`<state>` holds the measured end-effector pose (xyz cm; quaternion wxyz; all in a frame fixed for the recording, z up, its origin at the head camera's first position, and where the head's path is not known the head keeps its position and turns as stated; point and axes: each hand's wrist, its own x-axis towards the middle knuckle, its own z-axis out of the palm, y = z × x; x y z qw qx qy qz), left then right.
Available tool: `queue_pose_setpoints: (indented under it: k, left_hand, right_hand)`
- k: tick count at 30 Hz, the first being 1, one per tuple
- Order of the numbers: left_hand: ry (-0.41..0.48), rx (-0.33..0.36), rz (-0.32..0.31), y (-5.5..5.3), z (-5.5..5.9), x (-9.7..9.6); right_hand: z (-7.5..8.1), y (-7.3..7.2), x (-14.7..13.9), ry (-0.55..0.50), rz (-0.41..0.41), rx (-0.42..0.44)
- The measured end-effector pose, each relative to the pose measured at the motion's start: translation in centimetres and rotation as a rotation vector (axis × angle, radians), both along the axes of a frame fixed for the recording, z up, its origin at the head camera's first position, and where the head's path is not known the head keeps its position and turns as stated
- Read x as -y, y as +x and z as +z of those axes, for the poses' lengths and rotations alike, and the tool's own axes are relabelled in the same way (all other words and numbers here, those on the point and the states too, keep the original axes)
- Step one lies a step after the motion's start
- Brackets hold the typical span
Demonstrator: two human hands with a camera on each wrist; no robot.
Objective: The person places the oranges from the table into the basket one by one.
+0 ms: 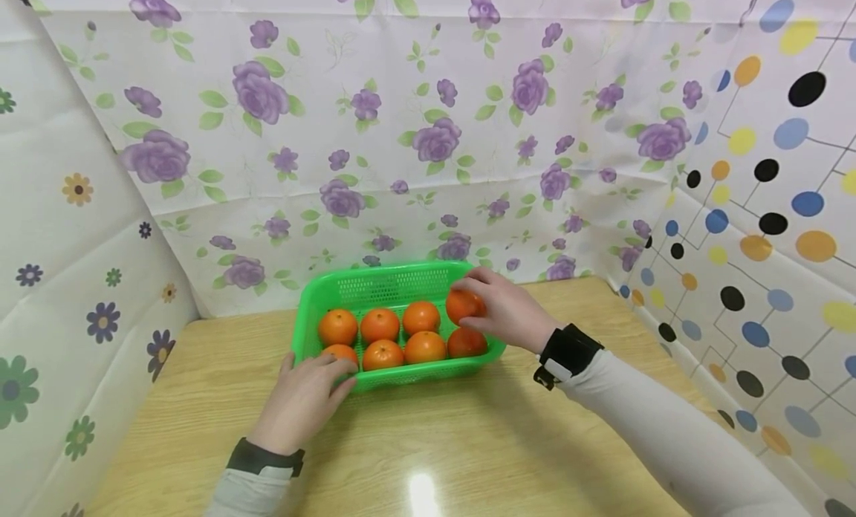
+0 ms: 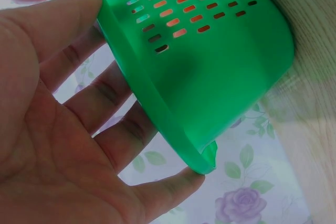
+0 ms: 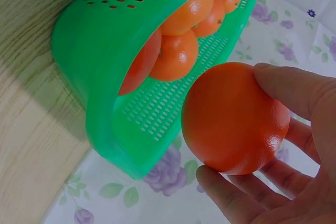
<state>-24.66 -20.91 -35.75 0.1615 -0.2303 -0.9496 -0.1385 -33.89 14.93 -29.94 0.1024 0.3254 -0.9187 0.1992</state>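
Note:
A green plastic basket (image 1: 306, 316) with slotted walls stands on the table and holds several oranges (image 1: 383, 356) in two rows. My right hand (image 1: 511, 309) grips one orange (image 3: 233, 119) between thumb and fingertips, above the basket's right end. In the right wrist view this orange appears beside the rim, with the other fruit farther back. At the front left corner, my left hand (image 1: 301, 402) holds the basket's rim, thumb at the front and fingers reaching over it. The left wrist view shows the thumb (image 2: 79, 17) against the rim, with some fingers partly hidden behind it.
The wooden table (image 1: 428, 443) reaches toward me in front of the basket. Right behind the basket hangs a purple-flowered cloth (image 1: 374, 160). A cloth with small flowers (image 1: 60, 227) closes the left side, and a dotted one (image 1: 756, 257) the right.

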Motion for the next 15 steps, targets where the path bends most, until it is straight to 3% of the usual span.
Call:
queue_pose_setpoints:
  k: [15]
  left_hand:
    - [-0.001,0.003,-0.002,0.1,0.0,0.0]
  right_hand:
    - [-0.4,-1.8,0.7,0.023,-0.027,0.045]
